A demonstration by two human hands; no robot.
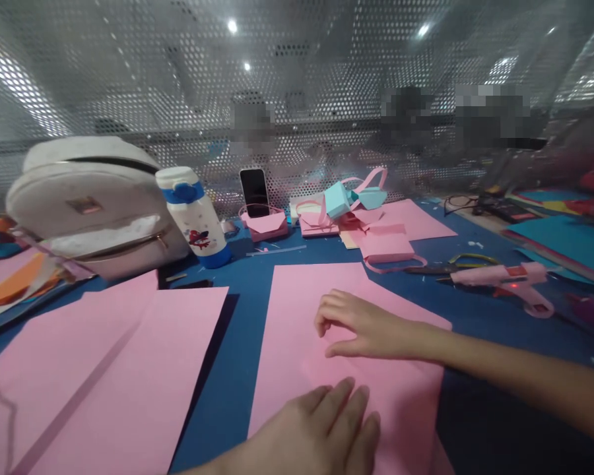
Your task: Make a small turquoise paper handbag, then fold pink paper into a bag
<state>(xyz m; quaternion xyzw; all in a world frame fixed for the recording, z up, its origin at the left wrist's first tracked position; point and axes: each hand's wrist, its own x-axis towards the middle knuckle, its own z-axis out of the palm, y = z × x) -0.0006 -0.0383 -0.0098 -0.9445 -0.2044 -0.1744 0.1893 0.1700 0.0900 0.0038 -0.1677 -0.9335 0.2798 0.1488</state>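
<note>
A sheet of pink paper [287,330] lies in front of me on the blue table, with further pink paper showing under its right side. My left hand [327,429] rests palm down on its near part, fingers stretched out and slightly apart. Just beyond it, my right hand [356,323] reaches in from the right over the same sheet. Its fingers are bent and the thumb stands apart, with a gap between them and nothing visible in it. A paler pink patch shows on the paper between the two hands; I cannot make out whether it is a separate piece.
More pink sheets [173,343] lie at left, before a white backpack [89,204] and a bottle [198,221]. A phone [255,191] leans at the back near small pink paper bags [267,225]. A pink glue gun [515,280] and scissors [445,268] lie right. Perforated metal stands behind.
</note>
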